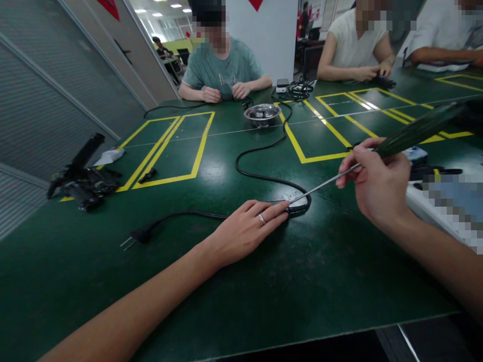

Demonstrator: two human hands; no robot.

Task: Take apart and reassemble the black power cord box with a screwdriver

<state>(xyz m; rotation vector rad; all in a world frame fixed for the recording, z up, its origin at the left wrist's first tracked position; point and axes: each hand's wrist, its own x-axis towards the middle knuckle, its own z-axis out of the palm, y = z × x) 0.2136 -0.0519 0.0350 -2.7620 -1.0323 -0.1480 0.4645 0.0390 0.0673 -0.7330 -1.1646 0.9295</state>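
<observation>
To work this spot well, I judge that the black cord [264,177] should stay pinned to the bench [211,311], with the tip kept in line and pressure light, since a slip would run into my own fingertips. The cord loops just beyond my left hand [245,229], in the middle of the bench, its plug [142,235] lying to the left. That hand lies over it, fingers outstretched and together; the thumb is hidden, so I cannot tell whether this grip pinches anything. My right hand [385,183] curls closed around the green-handled tool [400,138], its thin shaft slanting down leftward to my left fingertips.
</observation>
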